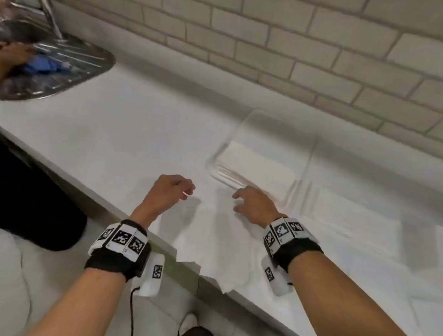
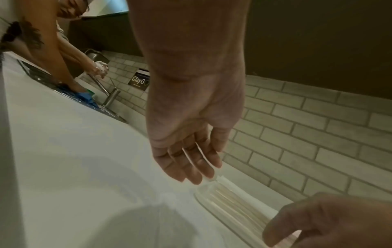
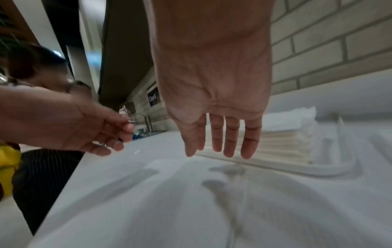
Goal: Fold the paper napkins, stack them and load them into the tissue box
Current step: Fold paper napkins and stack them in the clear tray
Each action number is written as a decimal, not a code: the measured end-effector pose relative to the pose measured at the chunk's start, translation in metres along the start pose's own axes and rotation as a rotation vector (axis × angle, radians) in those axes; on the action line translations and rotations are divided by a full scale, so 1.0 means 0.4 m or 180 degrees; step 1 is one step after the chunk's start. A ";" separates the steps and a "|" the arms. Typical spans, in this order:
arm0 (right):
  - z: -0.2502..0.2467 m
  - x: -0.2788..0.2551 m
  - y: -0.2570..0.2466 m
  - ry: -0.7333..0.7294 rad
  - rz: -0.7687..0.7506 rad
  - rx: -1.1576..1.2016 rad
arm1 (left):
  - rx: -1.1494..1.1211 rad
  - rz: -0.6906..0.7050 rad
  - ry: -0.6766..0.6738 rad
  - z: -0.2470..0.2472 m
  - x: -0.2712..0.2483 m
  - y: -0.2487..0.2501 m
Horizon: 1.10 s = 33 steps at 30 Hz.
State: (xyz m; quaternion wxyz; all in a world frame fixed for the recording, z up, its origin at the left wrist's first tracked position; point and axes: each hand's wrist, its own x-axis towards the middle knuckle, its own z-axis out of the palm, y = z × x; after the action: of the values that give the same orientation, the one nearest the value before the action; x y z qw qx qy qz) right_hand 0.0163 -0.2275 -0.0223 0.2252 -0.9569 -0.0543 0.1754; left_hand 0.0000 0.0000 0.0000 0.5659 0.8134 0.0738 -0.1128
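We are hovering our right hand (image 1: pixel 252 206) and left hand (image 1: pixel 169 194), both relaxed and holding nothing, over 1 unfolded napkin (image 1: pixel 215 238) at the counter's front edge; the tissue box (image 1: pixel 304 160) lies just beyond, nearer the right hand.

Commercial kitchen: steel sink (image 1: pixel 60 79), tiled wall (image 1: pixel 283 37), white counter (image 1: pixel 138 120).

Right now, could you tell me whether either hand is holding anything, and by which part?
Nothing is held. The left hand and the right hand both hang above the unfolded napkin with relaxed, empty fingers.
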 end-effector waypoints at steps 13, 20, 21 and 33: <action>0.055 0.021 0.015 0.0113 -0.0142 -0.1384 | -0.0359 0.0072 0.0054 0.043 0.006 -0.058; 0.048 0.023 0.003 0.0351 -0.0222 -0.0969 | -0.0483 0.0191 0.0088 0.089 0.017 -0.035; 0.041 0.021 0.003 0.0351 -0.0236 -0.0844 | -0.0549 0.0197 0.0110 0.095 0.018 -0.033; -0.102 0.002 -0.065 0.0056 -0.0316 0.1978 | -0.1327 -0.0459 -0.0743 0.128 -0.008 -0.030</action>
State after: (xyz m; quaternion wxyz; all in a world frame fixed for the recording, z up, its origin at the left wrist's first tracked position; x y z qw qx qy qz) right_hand 0.0310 -0.2211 0.0234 0.5156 -0.8399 -0.0428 0.1641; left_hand -0.0113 -0.0436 -0.0271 0.7167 0.6531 0.0875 -0.2283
